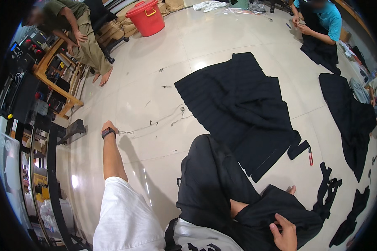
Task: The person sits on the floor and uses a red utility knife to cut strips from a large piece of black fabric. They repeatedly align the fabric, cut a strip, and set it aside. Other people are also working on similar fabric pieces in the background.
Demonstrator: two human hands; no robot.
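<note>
The left hand [108, 126] is stretched far out over the tiled floor [155, 54], fingers bunched together on a thin thread [155, 124]; the thread trails away to the right, its long axis roughly left to right, toward a large black cloth [238, 108] spread flat; the right hand [285, 232] rests low on dark fabric [222, 184] over the lap, fingers pressed on a fold, whether gripping I cannot tell.
</note>
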